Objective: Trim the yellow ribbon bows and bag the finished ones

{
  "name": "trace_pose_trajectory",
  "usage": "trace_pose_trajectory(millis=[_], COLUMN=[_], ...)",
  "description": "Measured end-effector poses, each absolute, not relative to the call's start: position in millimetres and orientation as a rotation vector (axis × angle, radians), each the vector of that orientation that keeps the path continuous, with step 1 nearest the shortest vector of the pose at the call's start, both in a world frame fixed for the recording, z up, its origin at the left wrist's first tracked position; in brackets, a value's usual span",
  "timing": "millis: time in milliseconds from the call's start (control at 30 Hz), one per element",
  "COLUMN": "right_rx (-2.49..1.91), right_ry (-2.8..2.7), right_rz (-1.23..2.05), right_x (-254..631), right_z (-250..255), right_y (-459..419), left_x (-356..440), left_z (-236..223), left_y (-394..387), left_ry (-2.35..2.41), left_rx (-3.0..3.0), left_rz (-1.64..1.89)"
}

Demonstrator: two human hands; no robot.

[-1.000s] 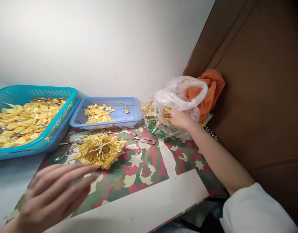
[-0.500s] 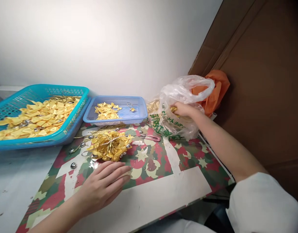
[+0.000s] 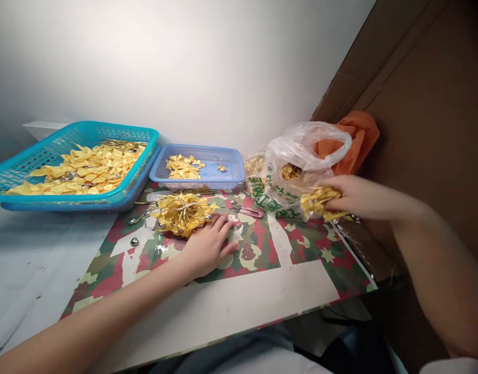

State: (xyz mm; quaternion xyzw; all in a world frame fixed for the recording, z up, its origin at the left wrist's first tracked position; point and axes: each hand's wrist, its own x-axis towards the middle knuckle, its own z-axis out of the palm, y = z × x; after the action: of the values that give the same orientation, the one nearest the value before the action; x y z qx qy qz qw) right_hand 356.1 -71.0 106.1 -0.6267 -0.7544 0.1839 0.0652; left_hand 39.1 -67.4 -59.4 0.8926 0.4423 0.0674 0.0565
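Observation:
My right hand (image 3: 354, 196) is closed round a handful of gold bows (image 3: 319, 201), held just outside the clear plastic bag (image 3: 297, 166) at the back right. More gold pieces show inside that bag. My left hand (image 3: 208, 246) lies flat on the patterned mat (image 3: 262, 249), fingers stretched out, touching the right edge of a pile of yellow ribbon bows with gold cords and silver bells (image 3: 182, 212).
A large turquoise basket (image 3: 73, 195) full of yellow bows stands at the left. A small blue basket (image 3: 200, 182) with a few bows sits behind the pile. Small red snips (image 3: 247, 210) lie on the mat. An orange bag (image 3: 356, 140) and cardboard (image 3: 429, 119) fill the right.
My right hand came out of the plastic bag with a handful of gold bows and moved right. My left hand slid forward across the mat up to the bow pile.

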Motion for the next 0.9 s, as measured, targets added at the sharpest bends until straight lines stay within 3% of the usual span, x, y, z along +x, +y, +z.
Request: trace_pose_trajectory(millis=[100, 200, 433, 567, 733, 900], right_rx=[-1.755, -1.501, -1.199, -1.200, -1.496, -1.737], right_ry=[-2.365, -2.466, -2.531, -2.577, -2.089, -1.823], right_rz=[0.993, 1.071, 0.739, 0.570, 0.189, -0.101], right_x=[311, 263, 204, 226, 300, 339], right_z=[71, 30, -16, 3, 43, 49], right_y=[-88, -84, -52, -63, -70, -59], left_x=[27, 9, -34, -46, -39, -24], left_z=[-58, -58, -64, -70, -75, -74], left_y=[-61, -59, -83, -97, -103, -102], left_ry=[1.495, 1.615, 1.775, 1.708, 1.510, 1.408], left_rx=[2.651, 2.615, 2.514, 2.511, 2.489, 2.480], left_rz=[0.138, 0.133, 0.259, 0.423, 0.520, 0.515])
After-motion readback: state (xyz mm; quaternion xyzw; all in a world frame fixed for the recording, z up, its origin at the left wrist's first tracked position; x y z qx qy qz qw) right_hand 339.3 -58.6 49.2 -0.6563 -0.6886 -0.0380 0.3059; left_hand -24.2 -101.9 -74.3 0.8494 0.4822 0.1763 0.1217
